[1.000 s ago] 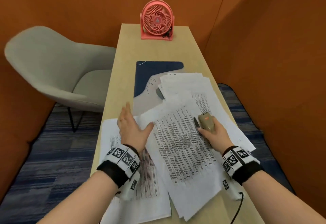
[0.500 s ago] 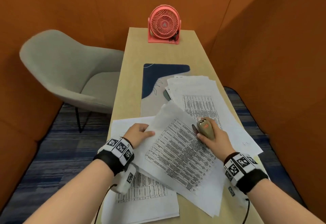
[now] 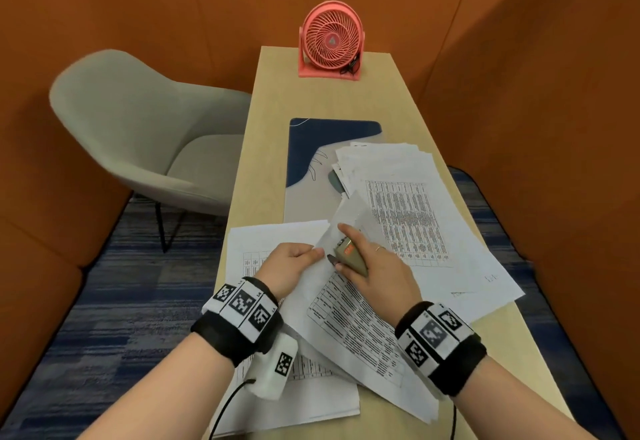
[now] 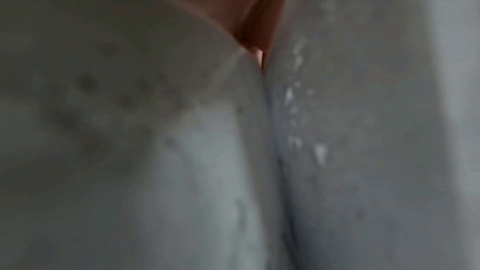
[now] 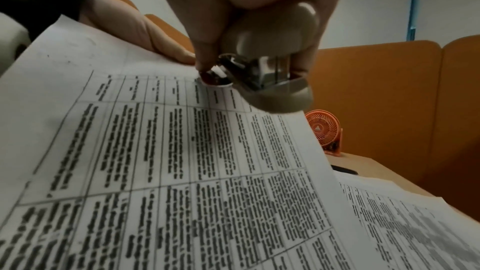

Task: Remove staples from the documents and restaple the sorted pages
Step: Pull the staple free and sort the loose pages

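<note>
Left hand (image 3: 291, 265) pinches the left edge of a printed sheet (image 3: 360, 329), thumb and fingers curled onto the paper near its top corner. That sheet lies tilted across the near desk, lifted at the top corner, overlapping a second stack (image 3: 273, 242) under the left wrist. Left wrist view is blurred: grey paper close up and a sliver of skin, no more to tell.

Right hand (image 3: 375, 271) is wrapped around a small beige stapler (image 3: 349, 256), fingers curled over its body, its dark metal nose pointing left toward the left thumb. In the right wrist view the stapler (image 5: 270, 81) hangs just above the sheet (image 5: 182, 171), metal mouth at the top edge of the table print; whether it touches the paper I cannot tell. Left-hand fingers (image 5: 145, 34) show behind that edge.

Beyond the hands, a fanned pile of printed pages (image 3: 408, 204) sits on the right of the desk (image 3: 263, 149), partly over a blue-and-grey mat (image 3: 311, 142). Pink fan (image 3: 330, 40) stands at the far end. Grey chair (image 3: 138, 135) left of the desk, orange walls around.
</note>
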